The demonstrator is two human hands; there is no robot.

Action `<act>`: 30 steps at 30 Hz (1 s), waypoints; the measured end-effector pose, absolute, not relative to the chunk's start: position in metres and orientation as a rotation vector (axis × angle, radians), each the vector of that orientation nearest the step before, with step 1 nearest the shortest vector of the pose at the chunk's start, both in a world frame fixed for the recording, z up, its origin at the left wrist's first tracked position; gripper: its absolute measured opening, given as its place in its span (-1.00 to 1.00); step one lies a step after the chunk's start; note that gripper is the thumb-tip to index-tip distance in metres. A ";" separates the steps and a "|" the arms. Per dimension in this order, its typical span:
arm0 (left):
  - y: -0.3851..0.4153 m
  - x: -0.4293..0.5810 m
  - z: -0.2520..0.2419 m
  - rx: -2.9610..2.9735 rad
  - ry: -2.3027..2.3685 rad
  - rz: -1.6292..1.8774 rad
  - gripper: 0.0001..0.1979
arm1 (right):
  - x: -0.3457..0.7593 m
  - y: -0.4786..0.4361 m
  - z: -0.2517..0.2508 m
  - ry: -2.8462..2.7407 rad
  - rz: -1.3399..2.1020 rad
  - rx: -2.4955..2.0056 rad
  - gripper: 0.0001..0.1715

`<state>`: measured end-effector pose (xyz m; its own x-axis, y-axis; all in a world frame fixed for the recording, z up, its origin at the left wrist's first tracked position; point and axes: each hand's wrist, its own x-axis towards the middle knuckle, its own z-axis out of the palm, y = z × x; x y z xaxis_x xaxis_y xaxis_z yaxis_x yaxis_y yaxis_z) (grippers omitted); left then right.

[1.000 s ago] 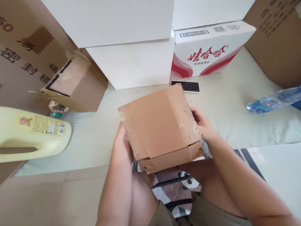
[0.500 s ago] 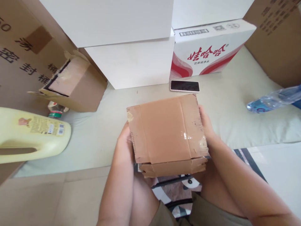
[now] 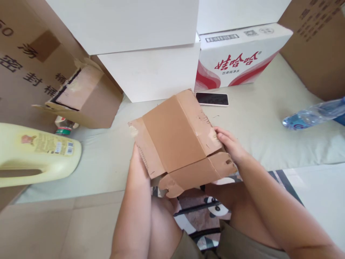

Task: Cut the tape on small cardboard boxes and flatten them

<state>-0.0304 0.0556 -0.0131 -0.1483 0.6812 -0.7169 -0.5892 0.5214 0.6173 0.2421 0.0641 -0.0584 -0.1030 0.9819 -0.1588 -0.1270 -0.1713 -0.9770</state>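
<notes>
A brown cardboard box (image 3: pixel 175 133) with torn, creased flaps is held tilted above my lap. My left hand (image 3: pixel 136 153) supports its left side, with the fingers hidden behind the cardboard. At the lower right edge, my right hand (image 3: pixel 228 141) grips the box; its fingertips show near the corner. One narrow flap (image 3: pixel 198 174) hangs along the near edge, its ends ragged. Just beyond the box lies a phone (image 3: pixel 212 99), dark screen up.
White boxes (image 3: pixel 151 75) stand behind, beside a red-and-white water carton (image 3: pixel 237 64). At left are an opened cardboard box (image 3: pixel 99 97), a small green-banded bottle (image 3: pixel 63 130) and a pale yellow jug (image 3: pixel 51 154). A clear plastic bottle (image 3: pixel 304 117) lies at right.
The box has turned counterclockwise and shifted left, and its near flap shows more. My right hand has moved to the lower right corner, its fingers now visible. The surroundings stay put.
</notes>
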 end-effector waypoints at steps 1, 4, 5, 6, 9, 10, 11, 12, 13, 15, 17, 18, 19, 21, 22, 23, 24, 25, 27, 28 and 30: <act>0.058 -0.032 -0.013 0.090 1.326 1.109 -0.49 | 0.243 0.063 -0.058 -1.150 1.473 -1.165 -0.46; 0.065 -0.036 -0.016 0.121 1.302 1.115 -0.49 | 0.246 0.064 -0.058 -1.267 1.492 -1.081 -0.29; 0.068 -0.038 -0.018 0.129 1.289 1.103 -0.49 | 0.247 0.064 -0.059 -1.290 1.497 -1.052 -0.22; 0.070 -0.039 -0.019 0.134 1.287 1.090 -0.51 | 0.248 0.065 -0.059 -1.306 1.510 -1.038 -0.19; 0.076 -0.042 -0.024 0.159 1.316 1.064 -0.58 | 0.248 0.066 -0.059 -1.337 1.593 -1.115 -0.30; 0.077 -0.043 -0.025 0.168 1.316 1.066 -0.58 | 0.247 0.067 -0.058 -1.344 1.630 -1.162 -0.38; 0.078 -0.045 -0.026 0.173 1.301 1.082 -0.57 | 0.247 0.067 -0.058 -1.345 1.669 -1.203 -0.46; 0.079 -0.046 -0.027 0.171 1.272 1.114 -0.56 | 0.246 0.067 -0.058 -1.335 1.699 -1.228 -0.52; 0.081 -0.048 -0.028 0.160 1.240 1.156 -0.56 | 0.245 0.067 -0.057 -1.317 1.721 -1.236 -0.56; 0.085 -0.052 -0.031 0.130 1.213 1.240 -0.63 | 0.244 0.068 -0.056 -1.263 1.741 -1.229 -0.57; 0.090 -0.056 -0.034 0.116 1.239 1.274 -0.68 | 0.243 0.068 -0.055 -1.216 1.758 -1.217 -0.52; 0.093 -0.058 -0.036 0.116 1.256 1.270 -0.69 | 0.243 0.067 -0.055 -1.206 1.768 -1.217 -0.50; 0.095 -0.060 -0.038 0.117 1.268 1.257 -0.68 | 0.243 0.067 -0.054 -1.203 1.778 -1.221 -0.49; 0.099 -0.061 -0.042 0.117 1.278 1.240 -0.65 | 0.242 0.067 -0.053 -1.195 1.790 -1.240 -0.47; 0.100 -0.062 -0.043 0.118 1.284 1.248 -0.63 | 0.242 0.067 -0.053 -1.183 1.792 -1.254 -0.46; 0.100 -0.062 -0.044 0.126 1.286 1.265 -0.59 | 0.241 0.068 -0.053 -1.164 1.788 -1.270 -0.45; 0.099 -0.063 -0.044 0.145 1.278 1.280 -0.53 | 0.241 0.068 -0.054 -1.143 1.784 -1.290 -0.45; 0.098 -0.063 -0.044 0.175 1.261 1.286 -0.48 | 0.241 0.068 -0.054 -1.126 1.779 -1.315 -0.44; 0.094 -0.065 -0.045 0.266 1.227 1.260 -0.47 | 0.241 0.069 -0.056 -1.120 1.772 -1.368 -0.46; 0.092 -0.066 -0.046 0.323 1.218 1.239 -0.53 | 0.241 0.070 -0.057 -1.127 1.773 -1.387 -0.48; 0.089 -0.069 -0.049 0.431 1.211 1.220 -0.62 | 0.241 0.070 -0.058 -1.119 1.775 -1.398 -0.50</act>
<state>-0.0685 0.0889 -0.0489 -0.1289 0.8739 -0.4687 -0.4755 0.3603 0.8026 0.2414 0.0700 -0.0584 -0.2559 0.8555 -0.4501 0.0372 -0.4566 -0.8889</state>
